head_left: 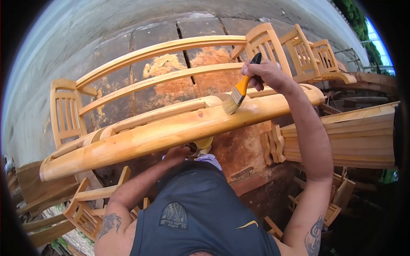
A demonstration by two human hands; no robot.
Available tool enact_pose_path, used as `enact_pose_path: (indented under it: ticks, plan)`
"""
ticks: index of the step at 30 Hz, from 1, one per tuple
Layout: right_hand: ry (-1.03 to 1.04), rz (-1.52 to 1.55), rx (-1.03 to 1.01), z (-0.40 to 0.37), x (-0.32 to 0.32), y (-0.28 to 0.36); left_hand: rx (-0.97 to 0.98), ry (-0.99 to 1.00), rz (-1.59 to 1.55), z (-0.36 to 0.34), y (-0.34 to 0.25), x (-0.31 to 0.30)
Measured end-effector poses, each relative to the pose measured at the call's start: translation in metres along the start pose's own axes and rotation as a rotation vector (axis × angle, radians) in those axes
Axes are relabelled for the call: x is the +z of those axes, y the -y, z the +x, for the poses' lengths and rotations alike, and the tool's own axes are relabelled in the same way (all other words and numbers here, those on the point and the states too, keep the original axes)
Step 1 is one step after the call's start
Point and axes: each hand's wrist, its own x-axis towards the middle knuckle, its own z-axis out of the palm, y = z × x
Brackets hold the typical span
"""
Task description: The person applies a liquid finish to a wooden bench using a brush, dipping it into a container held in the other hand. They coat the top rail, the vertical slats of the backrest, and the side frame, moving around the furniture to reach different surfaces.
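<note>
My right hand (pixel 265 75) is closed around the handle of a paintbrush (pixel 241 87) with a yellow-and-black handle. Its pale bristles press on the wide front rail of a wooden bench frame (pixel 141 136). The rail's honey-coloured surface shines in places, and a knot shows left of the brush. Below the rail, close to my body, my left hand (pixel 177 155) grips the side of a small open can (pixel 193 149). The rail and my shirt partly hide the can, and its contents are hard to make out.
Slatted wooden chairs (pixel 305 55) stand at the far right. A stack of shaped wooden boards (pixel 341 138) lies right of my arm. Another chair frame (pixel 87 209) is at lower left. The stained concrete floor (pixel 119 77) shows behind the bench.
</note>
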Motion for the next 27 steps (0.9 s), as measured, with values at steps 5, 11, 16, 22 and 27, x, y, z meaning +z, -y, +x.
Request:
enact_pose_path:
  ticks: [5,11,16,22,27]
  plan:
    - [-0.029,0.160,-0.163,-0.011,0.010,0.011,-0.005,0.009,0.074,-0.011,-0.021,-0.008]
    - [-0.031,-0.046,0.023,0.000,0.002,-0.004,-0.088,0.059,0.142,-0.007,-0.024,-0.013]
    - [-0.031,0.129,-0.173,-0.012,0.008,0.015,-0.084,0.051,0.113,0.009,0.009,-0.004]
    - [-0.180,-0.136,0.119,-0.003,-0.046,-0.032,-0.111,0.062,0.121,-0.009,-0.027,-0.012]
    - [-0.230,-0.050,-0.026,-0.009,-0.069,-0.020,-0.080,0.078,0.050,0.008,0.005,-0.003]
